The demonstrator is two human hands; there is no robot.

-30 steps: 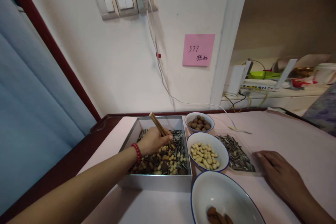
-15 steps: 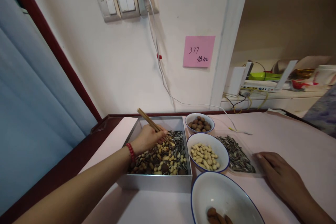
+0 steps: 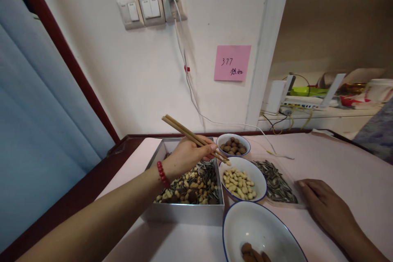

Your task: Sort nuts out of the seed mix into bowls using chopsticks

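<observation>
My left hand (image 3: pixel 196 151), a red bead bracelet on its wrist, is closed round a pair of wooden chopsticks (image 3: pixel 187 132). Their tips pinch a peanut (image 3: pixel 227 163) just above the far left rim of a blue-edged bowl (image 3: pixel 264 190) of peanuts. Below that hand stands a silver-grey box (image 3: pixel 184 214) with a mix of sunflower seeds, peanuts and round brown nuts. My right hand (image 3: pixel 327 208) holds the right edge of a clear tray (image 3: pixel 302 201) of striped sunflower seeds; some of its fingers are hidden.
Behind the peanut bowl sits a smaller bowl (image 3: pixel 219 143) of round brown nuts. Nearest me, a larger bowl (image 3: pixel 260 223) contains a few brown nuts. A white cable (image 3: pixel 245 123) hangs down the wall onto the table. A router (image 3: pixel 273 96) stands on the shelf at right.
My left hand has lifted out of the box and moved right, bringing the chopsticks with a peanut to the peanut bowl. My right hand stays at the tray.
</observation>
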